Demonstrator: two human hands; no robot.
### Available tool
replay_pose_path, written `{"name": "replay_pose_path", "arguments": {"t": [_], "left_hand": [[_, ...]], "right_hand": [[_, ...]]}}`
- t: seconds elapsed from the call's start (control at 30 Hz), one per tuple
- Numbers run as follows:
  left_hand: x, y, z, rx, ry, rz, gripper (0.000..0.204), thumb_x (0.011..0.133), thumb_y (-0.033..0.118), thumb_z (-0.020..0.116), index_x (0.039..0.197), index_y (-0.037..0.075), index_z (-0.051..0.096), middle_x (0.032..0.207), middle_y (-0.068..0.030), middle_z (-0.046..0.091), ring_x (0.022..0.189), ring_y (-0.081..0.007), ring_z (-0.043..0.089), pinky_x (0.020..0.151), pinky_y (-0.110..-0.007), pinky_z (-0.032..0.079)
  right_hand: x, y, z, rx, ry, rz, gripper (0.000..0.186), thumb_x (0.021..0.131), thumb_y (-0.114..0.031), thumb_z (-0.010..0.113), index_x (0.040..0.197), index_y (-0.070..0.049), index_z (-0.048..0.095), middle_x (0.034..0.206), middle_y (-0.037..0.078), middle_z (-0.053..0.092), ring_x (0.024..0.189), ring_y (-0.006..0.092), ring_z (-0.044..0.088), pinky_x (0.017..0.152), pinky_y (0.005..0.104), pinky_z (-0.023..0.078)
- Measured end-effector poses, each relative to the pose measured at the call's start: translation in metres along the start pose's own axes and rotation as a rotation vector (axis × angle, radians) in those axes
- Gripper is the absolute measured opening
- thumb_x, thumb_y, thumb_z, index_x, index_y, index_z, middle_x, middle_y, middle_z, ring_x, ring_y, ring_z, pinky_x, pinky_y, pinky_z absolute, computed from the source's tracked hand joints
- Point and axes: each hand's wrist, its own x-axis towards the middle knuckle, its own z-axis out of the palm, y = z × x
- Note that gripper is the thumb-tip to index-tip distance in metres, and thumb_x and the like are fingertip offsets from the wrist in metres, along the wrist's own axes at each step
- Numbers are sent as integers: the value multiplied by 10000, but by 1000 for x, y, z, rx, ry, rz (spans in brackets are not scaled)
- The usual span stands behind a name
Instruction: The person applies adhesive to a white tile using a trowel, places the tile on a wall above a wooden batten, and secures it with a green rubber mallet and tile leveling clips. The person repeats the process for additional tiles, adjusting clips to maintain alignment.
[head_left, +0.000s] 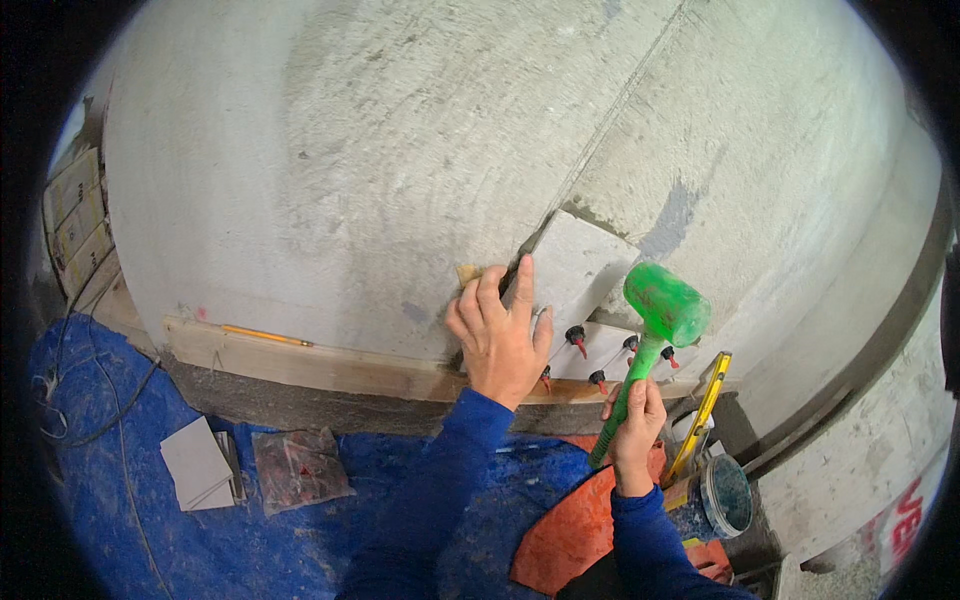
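Note:
My right hand (637, 430) is wrapped round the handle of a green rubber mallet (668, 303), its scuffed head raised in front of the wall. My left hand (500, 335) has its fingers spread, the index fingertip at the left edge of a light grey tile (577, 262) on the wall. Beside its fingers sits a small yellowish piece (467, 273). Below and right of that tile, another tile (610, 340) is partly hidden by the mallet. Several black and red tile levelling clips (576, 338) stick out around the tile joints.
A wooden batten (380, 372) runs along the wall's foot, with a pencil (268, 335) on it. Blue sheeting (300, 550) carries loose tiles (200, 465) and a clear bag (298, 467). At right stand a yellow spirit level (712, 395) and a bucket (706, 500), near an orange cloth (565, 530).

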Motion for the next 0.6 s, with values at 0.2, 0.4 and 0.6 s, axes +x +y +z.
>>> {"name": "replay_pose_path", "arguments": {"t": [0.2, 0.4, 0.6], "left_hand": [[-44, 8, 20, -255, 120, -13, 644, 873, 217, 722, 1442, 7, 503, 1137, -171, 507, 1044, -363, 471, 934, -528, 372], [-70, 26, 39, -428, 65, -142, 602, 878, 179, 699, 1417, 14, 489, 1064, -186, 524, 964, -377, 504, 875, -504, 409], [-58, 20, 28, -218, -111, -43, 715, 933, 265, 678, 1564, 44, 425, 1062, -184, 497, 980, -366, 493, 886, -498, 409]], "right_hand": [[-6, 12, 3, 42, 37, -13, 393, 1110, -371, 523, 1096, 11, 614, 779, 52, 589, 607, 127, 570, 542, 263, 449], [-8, 14, 1, 79, 26, 106, 379, 1102, -396, 532, 1123, -22, 587, 788, 55, 597, 572, 132, 571, 520, 268, 472], [-10, -1, 10, 268, 38, 273, 382, 1116, -403, 485, 1270, -60, 553, 785, 52, 587, 537, 137, 558, 460, 275, 472]]}}
